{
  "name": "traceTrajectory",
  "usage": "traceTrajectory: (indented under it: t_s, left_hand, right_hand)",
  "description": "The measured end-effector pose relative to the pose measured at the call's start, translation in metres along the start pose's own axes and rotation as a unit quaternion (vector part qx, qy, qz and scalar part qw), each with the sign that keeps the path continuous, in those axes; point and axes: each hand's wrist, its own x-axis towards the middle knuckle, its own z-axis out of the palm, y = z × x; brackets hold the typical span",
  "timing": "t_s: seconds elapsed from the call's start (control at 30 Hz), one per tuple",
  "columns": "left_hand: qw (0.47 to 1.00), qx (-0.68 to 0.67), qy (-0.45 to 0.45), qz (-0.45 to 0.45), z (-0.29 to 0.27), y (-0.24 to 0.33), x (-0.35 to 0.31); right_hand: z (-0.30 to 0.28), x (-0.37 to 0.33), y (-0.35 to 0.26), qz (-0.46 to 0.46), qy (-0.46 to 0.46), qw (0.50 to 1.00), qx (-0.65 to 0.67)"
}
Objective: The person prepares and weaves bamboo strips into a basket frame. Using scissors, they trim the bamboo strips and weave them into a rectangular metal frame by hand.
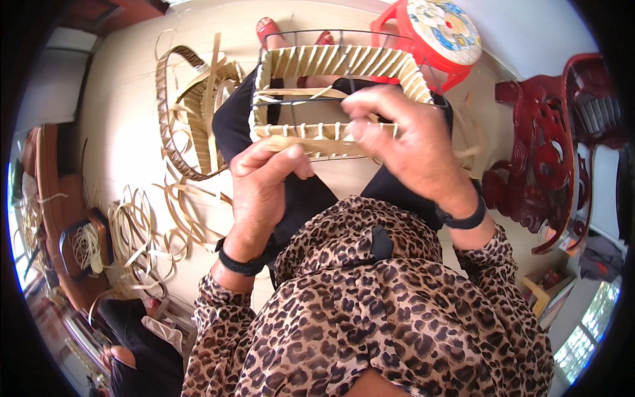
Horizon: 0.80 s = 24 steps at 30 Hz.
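Rectangular basket (344,61) at upper centre of the frame, over the person's black trousers (236,122); left hand (261,175) pinches a flat tan strip (317,143) between thumb and fingers along the basket's near side; right hand (413,139) blurred, fingers bent over the right part of that side, whether gripping anything I cannot tell; far and right walls carry pale slanted wrapping, near side bound at spaced intervals; part-way along, I judge, since dark wire (304,31) shows bare beyond the far wall and some covering probably remains; loose strips (135,228) heaped at left of the frame; second basket (196,129) at upper left, a braided handle (161,99) beside it.
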Motion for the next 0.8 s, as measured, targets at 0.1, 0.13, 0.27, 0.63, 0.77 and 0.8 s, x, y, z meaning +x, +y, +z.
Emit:
traceTrajectory:
  t_s: [0.1, 0.13, 0.27, 0.63, 0.77, 0.8]
  left_hand:
    - [1.0, -0.016, 0.009, -0.014, 0.006, -0.002, 0.004]
    - [1.0, -0.015, 0.002, -0.001, 0.003, -0.003, 0.005]
    - [0.999, 0.008, 0.031, 0.005, -0.012, 0.0, 0.006]
    - [0.99, 0.04, 0.116, 0.064, -0.031, 0.011, 0.029]
    - [0.992, 0.033, 0.098, 0.069, -0.029, 0.011, 0.034]
    - [0.992, 0.03, 0.101, 0.067, -0.03, 0.011, 0.035]
  right_hand:
    - [0.02, 0.001, -0.007, 0.098, -0.076, 0.986, 0.113]
    - [0.026, 0.001, -0.007, 0.109, -0.048, 0.983, 0.14]
    - [0.031, 0.012, -0.006, 0.122, -0.074, 0.985, 0.095]
    - [0.054, 0.033, -0.011, -0.055, 0.024, 0.982, -0.181]
    - [0.062, 0.035, -0.007, -0.086, 0.044, 0.972, -0.216]
    - [0.062, 0.035, -0.009, -0.075, 0.035, 0.971, -0.225]
